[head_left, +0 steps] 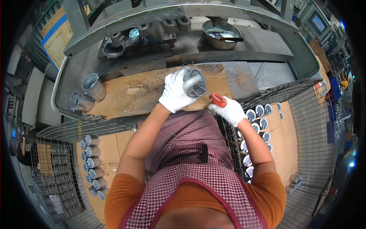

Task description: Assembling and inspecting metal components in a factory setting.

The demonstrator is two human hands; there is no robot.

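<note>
My left hand [176, 89], in a white glove, is wrapped round a grey metal cylinder [202, 77] with a ribbed inside and rough edges. The cylinder is tilted over a worn wooden board [133, 91], its open end facing right. In my gloved right hand [231, 112] is a red-handled tool [218, 100] with a thin metal shaft. The shaft's tip reaches the cylinder's open end; its exact contact is too small to tell. Two similar rough-edged cylinders, one standing farther back [94, 87] and one nearer [81, 102], are by the board's left end.
Wire baskets stand on my left [68, 128] and right [309, 114], holding cardboard and rows of metal cylinders [93, 152]. Behind the board is a machine bed with a frame bar [183, 15]. A metal bowl [223, 45] with a dark-handled tool sits on it.
</note>
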